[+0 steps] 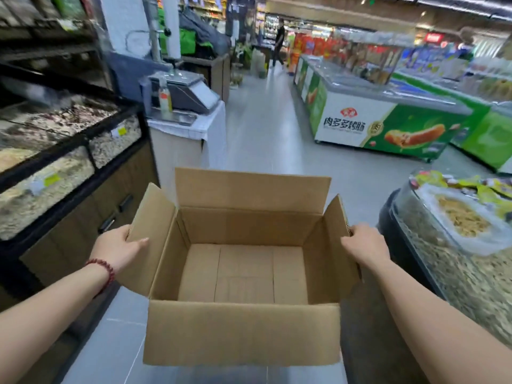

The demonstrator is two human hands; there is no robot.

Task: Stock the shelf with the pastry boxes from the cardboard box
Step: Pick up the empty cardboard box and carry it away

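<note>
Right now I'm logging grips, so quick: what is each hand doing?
Left hand: grips the cardboard box by its left side flap.
Right hand: grips the same box by its right side flap.

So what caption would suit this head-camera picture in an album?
Left hand and right hand grip the side flaps of an empty, open cardboard box in a supermarket aisle.

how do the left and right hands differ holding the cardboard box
The left hand has a dark red bead bracelet at its wrist; the right hand has a bare wrist. The left hand's thumb lies flat across the inner face of the left side flap, while the right hand wraps the right flap at its outer edge. Both grip a raised side flap of the open brown cardboard box, which is empty.
</note>
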